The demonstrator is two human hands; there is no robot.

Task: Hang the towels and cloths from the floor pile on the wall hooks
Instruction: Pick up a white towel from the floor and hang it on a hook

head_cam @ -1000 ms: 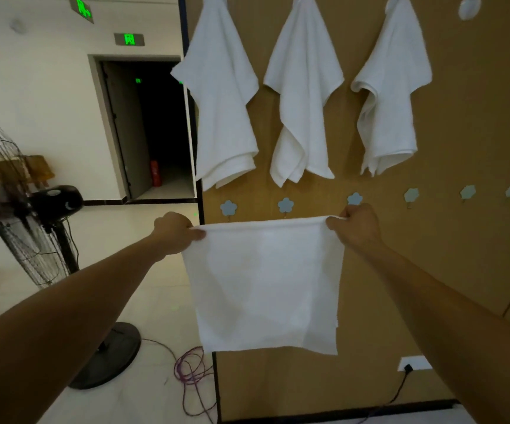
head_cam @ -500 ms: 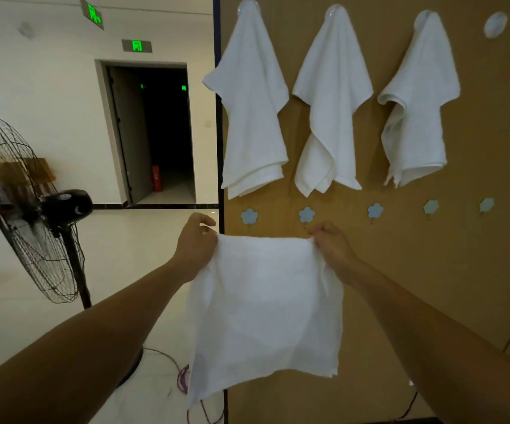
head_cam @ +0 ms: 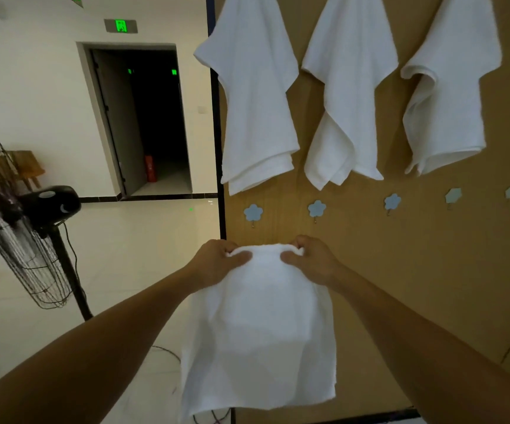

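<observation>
Both hands, left hand point(head_cam: 217, 264) and right hand point(head_cam: 315, 261), are pinching the white cloth point(head_cam: 260, 332) bunched just below the flower hooks point(head_cam: 317, 208). Probably best lifting the gathered middle straight onto one empty hook.

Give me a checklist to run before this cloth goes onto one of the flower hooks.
1. Both hands hold the cloth: ok. The left hand and right hand pinch the top edge of the white cloth.
2. Top edge gathered for hooking: ok, it is bunched between the hands.
3. A free hook close by: ok. The two nearest flower hooks are bare.
4. Cloth raised to hook height: not ok, the edge sits below the hook row.
5. Path clear of the hung towels: ok, they end above the hooks.
6. Hook firmly fixed to the board: cannot tell.
</observation>
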